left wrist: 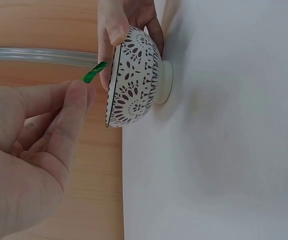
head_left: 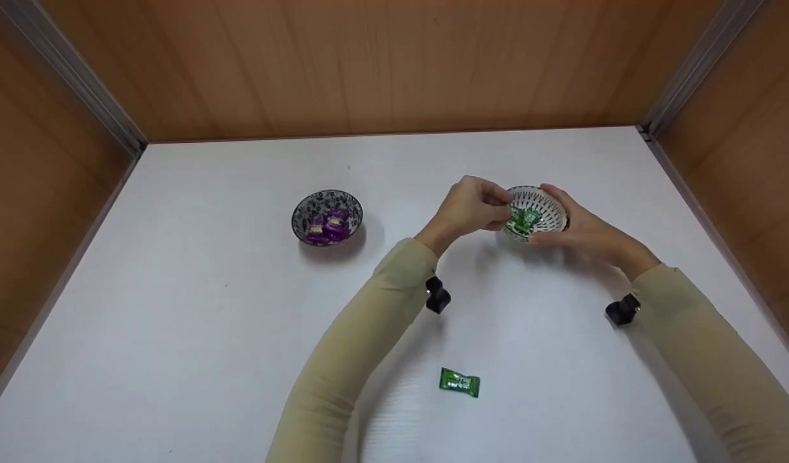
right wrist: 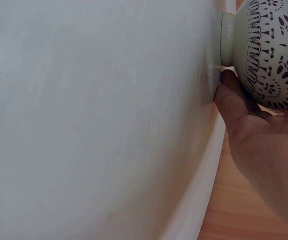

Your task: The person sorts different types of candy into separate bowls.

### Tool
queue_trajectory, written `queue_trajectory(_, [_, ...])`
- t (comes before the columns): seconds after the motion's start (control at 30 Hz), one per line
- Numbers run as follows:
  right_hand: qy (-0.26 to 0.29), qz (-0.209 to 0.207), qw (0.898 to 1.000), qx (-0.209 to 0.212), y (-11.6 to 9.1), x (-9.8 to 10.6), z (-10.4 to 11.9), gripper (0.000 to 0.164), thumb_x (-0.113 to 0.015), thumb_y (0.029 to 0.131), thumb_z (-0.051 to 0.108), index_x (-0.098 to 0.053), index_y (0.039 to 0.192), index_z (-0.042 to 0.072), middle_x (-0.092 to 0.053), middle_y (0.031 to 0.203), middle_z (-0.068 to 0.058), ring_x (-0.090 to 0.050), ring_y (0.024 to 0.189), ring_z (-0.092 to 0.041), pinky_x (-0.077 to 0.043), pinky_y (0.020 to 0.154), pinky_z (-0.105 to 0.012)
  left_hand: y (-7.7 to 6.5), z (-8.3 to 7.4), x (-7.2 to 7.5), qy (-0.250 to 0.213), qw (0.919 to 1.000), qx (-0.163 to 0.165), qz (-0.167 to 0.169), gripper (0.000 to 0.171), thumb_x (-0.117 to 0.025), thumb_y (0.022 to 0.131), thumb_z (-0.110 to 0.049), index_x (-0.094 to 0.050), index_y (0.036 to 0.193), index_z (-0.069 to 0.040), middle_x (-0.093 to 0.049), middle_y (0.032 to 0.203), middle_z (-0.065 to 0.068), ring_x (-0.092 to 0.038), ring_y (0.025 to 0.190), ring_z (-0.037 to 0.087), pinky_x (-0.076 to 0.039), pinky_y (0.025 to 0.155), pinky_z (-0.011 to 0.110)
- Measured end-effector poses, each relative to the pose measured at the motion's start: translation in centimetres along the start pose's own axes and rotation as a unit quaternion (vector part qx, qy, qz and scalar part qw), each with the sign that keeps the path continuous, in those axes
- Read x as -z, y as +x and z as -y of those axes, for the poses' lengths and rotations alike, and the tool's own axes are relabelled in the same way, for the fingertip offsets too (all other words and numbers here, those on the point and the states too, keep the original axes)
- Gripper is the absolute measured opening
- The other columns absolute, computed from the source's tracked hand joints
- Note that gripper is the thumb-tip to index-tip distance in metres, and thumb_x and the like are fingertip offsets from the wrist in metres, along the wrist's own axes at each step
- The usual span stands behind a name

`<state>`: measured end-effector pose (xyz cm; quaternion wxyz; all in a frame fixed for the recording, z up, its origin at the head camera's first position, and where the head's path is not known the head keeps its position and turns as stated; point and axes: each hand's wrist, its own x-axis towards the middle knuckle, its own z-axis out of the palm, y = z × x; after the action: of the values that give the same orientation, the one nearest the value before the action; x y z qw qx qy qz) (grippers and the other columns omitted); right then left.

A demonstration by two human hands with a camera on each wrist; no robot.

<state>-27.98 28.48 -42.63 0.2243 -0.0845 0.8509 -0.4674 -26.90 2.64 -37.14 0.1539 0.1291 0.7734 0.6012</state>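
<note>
The fingers of the left hand (head_left: 474,204) pinch a green sweet (left wrist: 94,73) just beside the rim of the patterned bowl (left wrist: 136,82), which the right hand (head_left: 586,230) grips — apparently a placing step, the next move likely calling for release inside.

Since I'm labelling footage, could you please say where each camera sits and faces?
Head: on the head, facing forward and down at the table; left hand, right hand, sleeves.
Left wrist: on that wrist, facing the white bowl; left hand pinching a green candy, right hand beyond.
Right wrist: on that wrist, facing the table and bowl; right hand.
Wrist views share the bowl and right hand.
</note>
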Motion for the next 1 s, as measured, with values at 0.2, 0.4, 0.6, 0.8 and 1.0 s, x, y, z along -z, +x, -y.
queue_trajectory(0.2, [0.006,0.002,1.000,0.002,0.1,0.0,0.0,0.114,-0.084,0.083,0.042,-0.002,0.163,0.036,-0.026,0.159,-0.002,-0.032,0.138,-0.026,-0.022,0.116,-0.052,1.1,-0.5,-0.9,0.048,0.9986,0.014,-0.017,0.019,-0.073,0.091,0.000,-0.075,0.110,0.002,-0.071,0.092,0.005,-0.068,0.080,0.013,-0.058,0.067,0.020])
queue_trajectory(0.4, [-0.006,-0.001,1.000,-0.001,0.0,0.0,-0.1,0.114,-0.083,0.084,0.045,-0.001,0.163,0.037,-0.024,0.160,-0.003,-0.032,0.137,-0.028,-0.024,0.115,-0.054,1.7,-0.5,-1.6,0.067,0.9969,0.033,-0.022,0.017,-0.074,0.092,-0.003,-0.076,0.109,-0.001,-0.071,0.094,0.003,-0.068,0.083,0.012,-0.057,0.067,0.019])
queue_trajectory(0.6, [-0.001,0.001,1.000,0.000,0.0,0.0,-0.1,0.112,-0.083,0.085,0.043,-0.002,0.162,0.039,-0.028,0.156,-0.003,-0.035,0.133,-0.027,-0.026,0.111,-0.049,1.9,-0.1,-1.9,0.085,0.9962,0.007,-0.018,0.019,-0.070,0.096,-0.008,-0.076,0.113,-0.001,-0.072,0.096,0.001,-0.070,0.082,0.010,-0.057,0.067,0.017])
queue_trajectory(0.8, [0.001,0.001,1.000,-0.004,0.0,0.1,-0.1,0.113,-0.083,0.084,0.044,-0.002,0.162,0.039,-0.029,0.154,-0.003,-0.036,0.131,-0.027,-0.027,0.110,-0.047,1.8,0.0,-2.0,0.083,0.9963,0.011,-0.019,0.020,-0.070,0.096,-0.008,-0.075,0.114,-0.001,-0.071,0.095,0.001,-0.070,0.082,0.011,-0.057,0.067,0.018])
queue_trajectory(1.0, [0.007,0.003,1.000,0.002,0.0,0.2,-0.3,0.112,-0.083,0.085,0.041,-0.002,0.162,0.038,-0.029,0.154,-0.002,-0.036,0.132,-0.026,-0.025,0.111,-0.048,1.7,-0.1,-2.1,0.079,0.9965,0.024,-0.015,0.021,-0.071,0.096,-0.007,-0.075,0.115,-0.001,-0.071,0.095,0.002,-0.068,0.081,0.012,-0.058,0.066,0.020])
